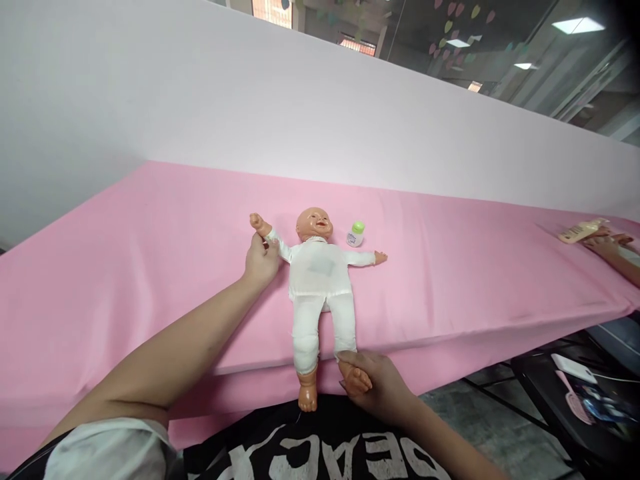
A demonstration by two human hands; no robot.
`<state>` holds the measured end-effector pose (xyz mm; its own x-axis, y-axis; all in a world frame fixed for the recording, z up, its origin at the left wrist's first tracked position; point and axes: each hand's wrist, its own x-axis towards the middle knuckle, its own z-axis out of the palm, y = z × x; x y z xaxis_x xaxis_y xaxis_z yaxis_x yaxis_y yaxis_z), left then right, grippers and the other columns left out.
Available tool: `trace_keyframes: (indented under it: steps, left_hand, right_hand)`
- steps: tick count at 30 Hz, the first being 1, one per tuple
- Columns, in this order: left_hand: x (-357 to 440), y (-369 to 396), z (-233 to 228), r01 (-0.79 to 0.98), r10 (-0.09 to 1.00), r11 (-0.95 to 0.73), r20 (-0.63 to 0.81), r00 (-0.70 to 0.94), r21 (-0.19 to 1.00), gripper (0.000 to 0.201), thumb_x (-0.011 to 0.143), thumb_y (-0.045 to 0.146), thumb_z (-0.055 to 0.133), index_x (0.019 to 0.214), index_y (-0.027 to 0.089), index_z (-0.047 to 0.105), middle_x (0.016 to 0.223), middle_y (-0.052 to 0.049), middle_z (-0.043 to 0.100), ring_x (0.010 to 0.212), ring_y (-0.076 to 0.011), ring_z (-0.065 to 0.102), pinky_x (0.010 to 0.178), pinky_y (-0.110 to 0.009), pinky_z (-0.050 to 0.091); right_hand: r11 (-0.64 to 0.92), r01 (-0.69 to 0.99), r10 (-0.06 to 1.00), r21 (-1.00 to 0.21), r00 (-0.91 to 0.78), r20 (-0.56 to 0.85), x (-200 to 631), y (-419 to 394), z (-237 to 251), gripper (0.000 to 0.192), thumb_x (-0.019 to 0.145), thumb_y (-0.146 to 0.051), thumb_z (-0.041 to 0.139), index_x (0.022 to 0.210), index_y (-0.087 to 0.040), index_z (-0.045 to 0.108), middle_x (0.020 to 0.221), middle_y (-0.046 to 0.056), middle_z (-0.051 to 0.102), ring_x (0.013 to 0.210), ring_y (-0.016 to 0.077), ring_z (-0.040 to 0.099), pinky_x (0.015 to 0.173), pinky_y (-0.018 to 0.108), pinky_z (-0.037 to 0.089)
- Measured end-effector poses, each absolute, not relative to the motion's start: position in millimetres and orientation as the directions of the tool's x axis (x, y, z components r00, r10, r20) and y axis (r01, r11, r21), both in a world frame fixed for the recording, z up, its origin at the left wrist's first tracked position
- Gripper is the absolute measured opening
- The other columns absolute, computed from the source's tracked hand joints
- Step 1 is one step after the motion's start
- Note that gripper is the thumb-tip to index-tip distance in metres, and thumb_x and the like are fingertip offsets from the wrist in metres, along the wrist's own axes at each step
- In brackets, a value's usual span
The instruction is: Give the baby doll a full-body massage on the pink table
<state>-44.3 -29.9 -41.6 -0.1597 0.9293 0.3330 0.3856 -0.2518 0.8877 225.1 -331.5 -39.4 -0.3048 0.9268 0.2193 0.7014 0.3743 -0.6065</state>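
Note:
A baby doll (321, 277) with a white cloth body lies face up on the pink-covered table, its feet over the front edge. My left hand (261, 259) is closed around the doll's raised arm, near the wrist on the left side of the view. Down at the front edge, my right hand (379, 385) grips the doll's ankle on the right side, with the foot showing past my fingers. A small white bottle with a green cap (356, 235) stands beside the doll's head, touched by neither hand.
The pink cloth (450, 267) covers a long table against a white wall (320, 120). At the far right, another person's hand (603, 247) is near a cream-coloured bottle (581, 231). A black chair (545, 380) holding a pink hairbrush (575, 398) stands at lower right.

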Motion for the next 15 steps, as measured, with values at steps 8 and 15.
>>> trace_keyframes:
  steps: [8,15]
  left_hand:
    - [-20,-57,-29,0.659,0.725,-0.676,0.461,0.512,0.330,0.062,0.110,0.042,0.041,0.167,0.019,0.041,0.156,-0.018,0.060,0.146,-0.0348,0.053,0.124,-0.053,0.042]
    - [-19,-60,-27,0.712,0.719,-0.673,0.402,0.566,0.201,0.060,0.110,0.037,0.043,0.168,0.021,0.043,0.141,-0.018,0.065,0.136,-0.0353,0.058,0.116,-0.053,0.046]
  right_hand:
    - [0.547,0.632,0.824,-0.549,-0.290,0.487,237,-303,-12,0.059,0.091,-0.025,0.078,0.146,-0.037,0.058,0.094,-0.001,0.076,0.075,0.0202,0.073,0.070,0.033,0.063]
    - [0.364,0.613,0.915,-0.701,-0.096,0.391,227,-231,-4,0.051,0.088,-0.030,0.077,0.139,-0.030,0.072,0.129,0.005,0.080,0.116,0.0284,0.078,0.104,0.042,0.065]
